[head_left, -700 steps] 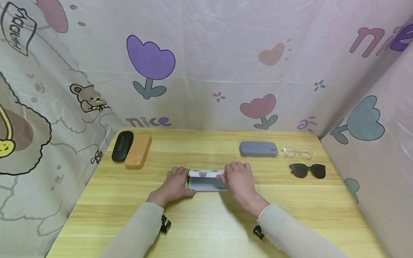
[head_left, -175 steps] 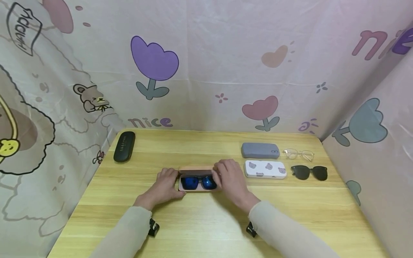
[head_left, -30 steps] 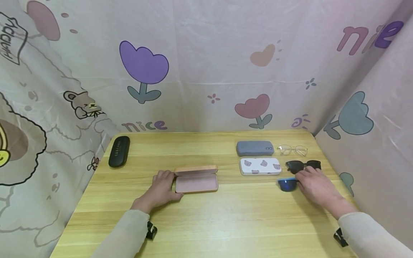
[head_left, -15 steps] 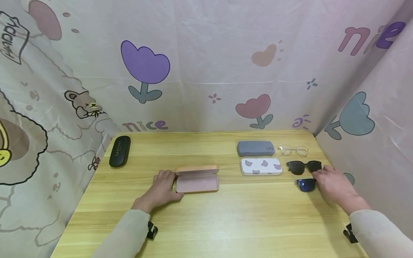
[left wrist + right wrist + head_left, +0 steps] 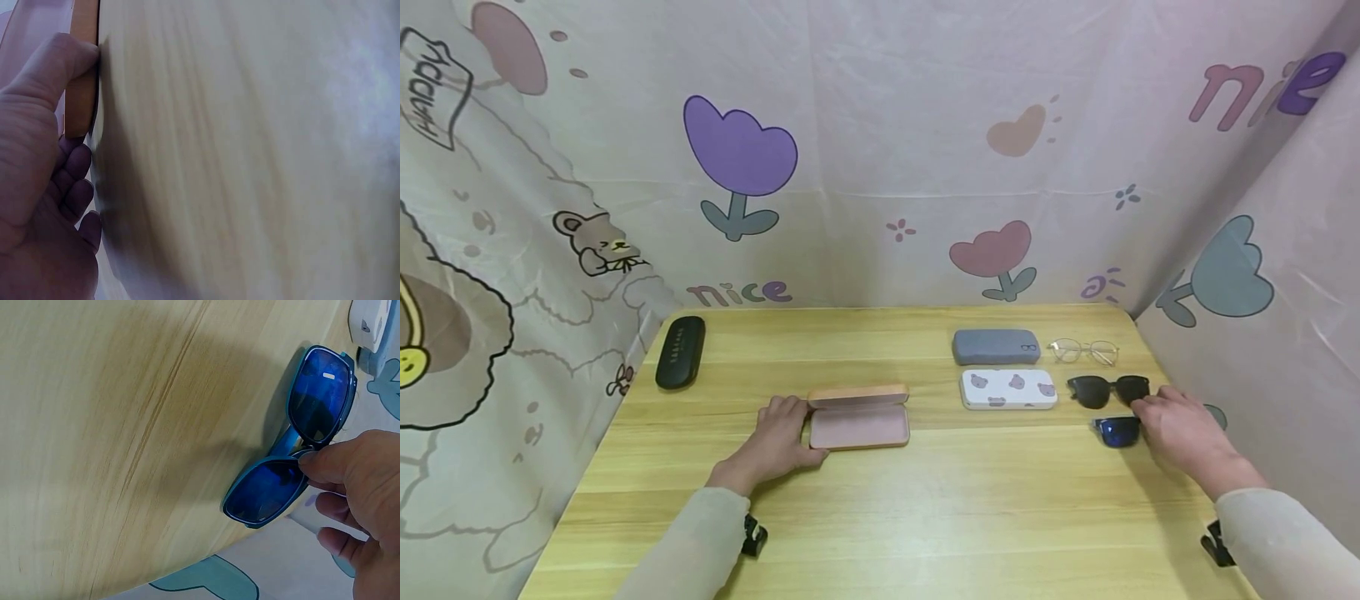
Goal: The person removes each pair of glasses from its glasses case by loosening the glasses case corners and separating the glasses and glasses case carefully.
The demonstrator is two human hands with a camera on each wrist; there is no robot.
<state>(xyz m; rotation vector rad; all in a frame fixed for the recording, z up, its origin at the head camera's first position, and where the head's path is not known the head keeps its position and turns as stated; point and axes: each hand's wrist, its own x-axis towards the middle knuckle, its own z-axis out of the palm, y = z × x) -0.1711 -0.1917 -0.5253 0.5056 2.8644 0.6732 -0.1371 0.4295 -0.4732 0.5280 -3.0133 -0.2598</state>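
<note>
My left hand grips the left end of an orange glasses case, with its lid up and pink lining bare. In the left wrist view the thumb presses on the case's orange side wall. At the table's right, my right hand pinches a pair of blue-lensed sunglasses by the bridge, thumb in front. These sunglasses are at the tabletop, just in front of a pair of black sunglasses; the hand hides one lens in the head view.
Wire-framed eyeglasses lie behind the black sunglasses. Left of them are a grey-blue glasses case and a white bear-print case, both closed. A black case lies at the table's back left.
The white case went from between my hands to the right side. The orange case came from the left and was opened. The blue sunglasses left it and moved right with my right hand.
</note>
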